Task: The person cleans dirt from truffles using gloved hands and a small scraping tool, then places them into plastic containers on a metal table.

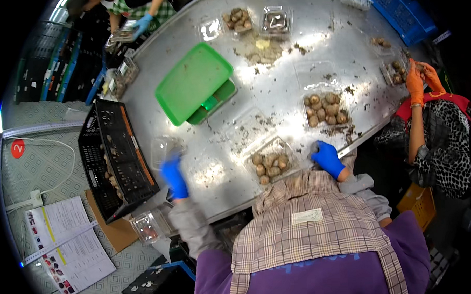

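In front of my chest an open clear plastic clamshell box (289,145) holds several small brown tubers (274,170), which look like taro corms. My right hand (328,159), gloved in blue, is by the table's edge to the right of that box, its fingers closed around a small dark roundish thing (314,147), probably a tuber. On the other side, my blue-gloved left hand (174,176) is blurred above the table, beside another clear plastic container (160,149). A dark smear shows at its fingertips; whether it grips anything is unclear.
A black crate (133,166) with tubers tilts at the left. Behind stands a green tray (194,82) over a scale-like device. Filled clamshells (326,109) and soil lie on the metal table (204,152). Orange-gloved hands (415,80) work at right, a light-blue-gloved hand (142,25) far left.
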A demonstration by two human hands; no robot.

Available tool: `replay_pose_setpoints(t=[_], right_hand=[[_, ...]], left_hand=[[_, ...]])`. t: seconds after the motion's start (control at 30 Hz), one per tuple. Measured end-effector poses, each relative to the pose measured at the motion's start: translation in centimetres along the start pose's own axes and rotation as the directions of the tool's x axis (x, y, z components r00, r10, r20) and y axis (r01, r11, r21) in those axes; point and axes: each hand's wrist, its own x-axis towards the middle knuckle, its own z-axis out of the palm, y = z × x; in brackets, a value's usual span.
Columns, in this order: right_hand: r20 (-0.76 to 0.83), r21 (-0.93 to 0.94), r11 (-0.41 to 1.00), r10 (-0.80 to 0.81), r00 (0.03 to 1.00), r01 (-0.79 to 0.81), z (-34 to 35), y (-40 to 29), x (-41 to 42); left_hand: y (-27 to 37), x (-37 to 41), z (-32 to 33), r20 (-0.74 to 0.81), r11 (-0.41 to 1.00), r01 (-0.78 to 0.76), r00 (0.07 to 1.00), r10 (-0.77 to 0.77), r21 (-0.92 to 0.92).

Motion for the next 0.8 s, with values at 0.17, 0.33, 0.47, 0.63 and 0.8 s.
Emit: replay_pose_setpoints(t=[0.17, 0.33, 0.47, 0.63, 0.8], right_hand=[[0.099, 0.142, 0.982, 0.110, 0.989, -0.124, -1.6, -2.2, -0.9], [0.106, 0.189, 0.974, 0.109, 0.988, -0.128, -1.3, -0.7, 0.2], [0.097, 0.271, 0.951, 0.125, 0.987, -0.147, -1.4, -2.4, 0.0], [0.026, 0.431, 0.897, -0.118, 0.993, 0.096, -3.0, -9.7, -0.3], [0.519, 0.709, 0.603, -0.096, 0.850, -0.365, -2.8, -14.2, -1.8]], left_hand=[[7.8, -9.9, 17.7, 0.496, 0.981, 0.150, 0.865, -0.071, -0.121], [6.6, -11.6, 22.0, 0.623, 0.794, -0.426, 0.778, 0.077, 0.434], [5.5, -12.1, 22.3, 0.582, 0.878, -0.381, 0.798, 0.156, 0.288], [8.0, -12.2, 20.1, 0.378, 0.944, 0.222, 0.918, -0.118, -0.243], [13.4, -12.5, 19.3, 0.441, 0.683, 0.437, 0.878, -0.184, -0.586]])
